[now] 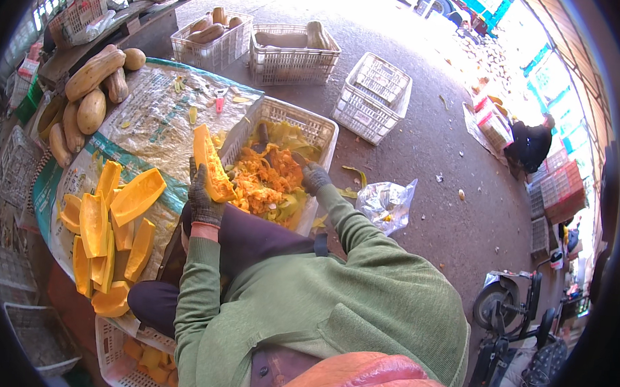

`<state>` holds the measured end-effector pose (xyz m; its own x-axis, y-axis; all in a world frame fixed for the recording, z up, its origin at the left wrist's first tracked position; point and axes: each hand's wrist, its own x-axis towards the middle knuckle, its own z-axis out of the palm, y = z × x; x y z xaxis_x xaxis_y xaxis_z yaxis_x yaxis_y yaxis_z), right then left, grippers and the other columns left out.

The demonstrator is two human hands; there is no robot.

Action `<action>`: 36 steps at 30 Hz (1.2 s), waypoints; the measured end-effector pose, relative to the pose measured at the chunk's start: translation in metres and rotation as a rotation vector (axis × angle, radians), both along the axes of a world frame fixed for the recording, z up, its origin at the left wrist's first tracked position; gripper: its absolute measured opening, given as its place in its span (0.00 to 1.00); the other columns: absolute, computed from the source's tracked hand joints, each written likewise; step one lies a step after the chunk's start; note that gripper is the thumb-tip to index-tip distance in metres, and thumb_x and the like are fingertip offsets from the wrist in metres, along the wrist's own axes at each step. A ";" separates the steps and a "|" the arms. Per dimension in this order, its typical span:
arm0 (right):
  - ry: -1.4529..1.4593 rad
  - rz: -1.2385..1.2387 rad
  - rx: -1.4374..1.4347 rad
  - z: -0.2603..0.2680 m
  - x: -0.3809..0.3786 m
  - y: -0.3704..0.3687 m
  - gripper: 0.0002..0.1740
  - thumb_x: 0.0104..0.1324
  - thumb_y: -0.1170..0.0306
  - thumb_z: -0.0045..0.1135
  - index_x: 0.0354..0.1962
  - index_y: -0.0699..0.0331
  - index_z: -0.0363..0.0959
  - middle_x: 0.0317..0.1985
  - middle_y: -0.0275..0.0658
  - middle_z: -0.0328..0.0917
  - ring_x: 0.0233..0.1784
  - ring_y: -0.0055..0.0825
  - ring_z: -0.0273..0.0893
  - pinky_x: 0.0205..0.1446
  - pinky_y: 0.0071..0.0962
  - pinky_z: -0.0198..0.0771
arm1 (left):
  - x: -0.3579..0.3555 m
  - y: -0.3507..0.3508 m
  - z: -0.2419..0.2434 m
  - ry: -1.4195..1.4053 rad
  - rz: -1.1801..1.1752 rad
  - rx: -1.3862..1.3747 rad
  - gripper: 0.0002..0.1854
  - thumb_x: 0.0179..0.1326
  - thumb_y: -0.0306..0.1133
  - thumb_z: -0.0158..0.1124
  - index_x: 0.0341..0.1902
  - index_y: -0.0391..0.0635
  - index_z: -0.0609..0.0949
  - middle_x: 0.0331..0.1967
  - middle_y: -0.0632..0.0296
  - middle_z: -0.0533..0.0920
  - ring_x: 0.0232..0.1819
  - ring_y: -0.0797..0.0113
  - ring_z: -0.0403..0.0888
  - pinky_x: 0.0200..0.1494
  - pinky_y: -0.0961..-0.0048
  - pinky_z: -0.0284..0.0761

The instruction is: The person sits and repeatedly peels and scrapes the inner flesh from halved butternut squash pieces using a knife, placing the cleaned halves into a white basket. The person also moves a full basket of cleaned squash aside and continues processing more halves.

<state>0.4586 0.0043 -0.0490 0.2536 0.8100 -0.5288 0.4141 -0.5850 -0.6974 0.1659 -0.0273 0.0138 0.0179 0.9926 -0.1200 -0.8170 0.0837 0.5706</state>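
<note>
My left hand (206, 192), in a dark knit glove, is shut on a peeled squash piece (211, 162), held tilted with its stringy, seedy hollow facing right. My right hand (315, 178), gloved too, grips a small tool (299, 159) over the scrap crate; its working end looks like a scoop or blade, but I cannot tell which. Below lies a white plastic crate (325, 130) of orange squash pulp (269, 177) and yellow-green peelings (291, 136). A dark handle (263, 134) stands up out of the pulp. Left of my knee, several hollowed squash pieces (94, 222) are piled on plastic sacking (154, 111).
Whole butternut squashes (91, 110) lie at the sacking's far left, near a red-handled peeler (220, 103). Crates of squash (294, 55) stand ahead, beside stacked crates (372, 98). A crate of cut squash (153, 359) is at lower left. Right are a plastic bag (386, 204), a scooter (505, 308) and a person (529, 145).
</note>
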 end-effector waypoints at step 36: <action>-0.071 0.326 0.425 0.093 -0.104 0.042 0.13 0.68 0.62 0.45 0.42 0.60 0.73 0.26 0.41 0.78 0.20 0.28 0.73 0.21 0.28 0.66 | 0.003 0.015 -0.030 0.379 0.102 0.143 0.21 0.64 0.39 0.54 0.55 0.37 0.69 0.41 0.45 0.79 0.42 0.49 0.81 0.41 0.59 0.78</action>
<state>0.3543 0.0460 0.0437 -0.0236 0.9915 -0.1280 0.5815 -0.0905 -0.8085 0.1686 -0.0127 -0.0158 -0.1007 0.9941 0.0401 -0.5467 -0.0889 0.8326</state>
